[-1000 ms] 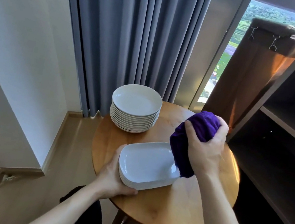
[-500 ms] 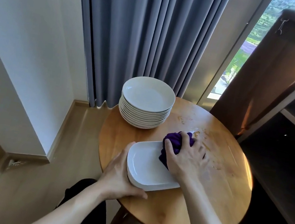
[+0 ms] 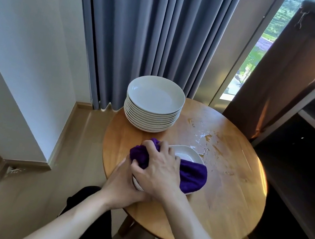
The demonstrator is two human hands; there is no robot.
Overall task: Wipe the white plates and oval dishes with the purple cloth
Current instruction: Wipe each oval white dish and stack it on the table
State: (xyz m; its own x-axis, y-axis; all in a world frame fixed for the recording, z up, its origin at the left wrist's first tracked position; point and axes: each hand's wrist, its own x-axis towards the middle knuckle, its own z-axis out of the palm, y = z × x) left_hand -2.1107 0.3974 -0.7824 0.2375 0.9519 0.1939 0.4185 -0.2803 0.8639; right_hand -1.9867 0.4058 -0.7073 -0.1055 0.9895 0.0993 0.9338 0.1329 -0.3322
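Your right hand [image 3: 156,171] is bunched round the purple cloth [image 3: 192,176], fingers curled into its folds, and presses it down onto the oval dishes [image 3: 186,153]; the cloth covers most of the top dish, with one lump poking out at the left past your knuckles and a flat flap lying across the right end; only the far corner of the top dish shows bare. Your left hand [image 3: 120,188] clasps the near left end of the stacked dishes, its wrist lying under your right one; its thumb and fingertips are hidden, so you cannot tell how far they wrap round. The dishes sit on the near left part of the round wooden table [image 3: 227,193]; the white plates [image 3: 155,98] stand in a tall stack at the far left edge, apart from the dishes; pale smears [image 3: 204,137] mark the tabletop just beyond the dishes. A grey-blue curtain [image 3: 146,34] hangs behind the table; a dark shelf unit [image 3: 309,176] stands to the right.
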